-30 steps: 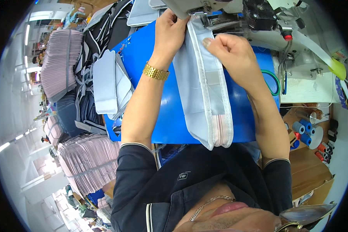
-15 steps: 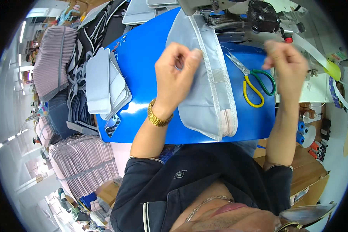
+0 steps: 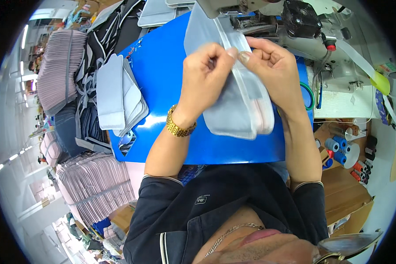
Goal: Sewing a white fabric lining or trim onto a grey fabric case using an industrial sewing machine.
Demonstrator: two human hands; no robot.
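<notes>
A grey fabric piece [image 3: 226, 116] with a pale bound seam and a pinkish strip at its near end lies over the blue work surface. Its far end reaches the sewing machine [image 3: 268, 22]. My left hand [image 3: 208, 79], below a gold watch, pinches the seam edge between thumb and curled fingers. Right beside it, my right hand [image 3: 268, 66] is closed on the same seam, the two thumbs almost touching. Green-handled scissors [image 3: 311, 97] lie on the surface behind my right wrist, mostly hidden by it.
At the left of the blue work surface [image 3: 163, 88] sits a stack of grey fabric panels [image 3: 114, 94]. Strapped bundles of pink pieces [image 3: 97, 185] stand farther left. Thread spools [image 3: 339, 147] are at the right, by a cardboard box [image 3: 345, 189].
My right hand has come left from above the scissors and taken hold of the seam. My left hand has shifted slightly right. The fabric's near end has moved away from me.
</notes>
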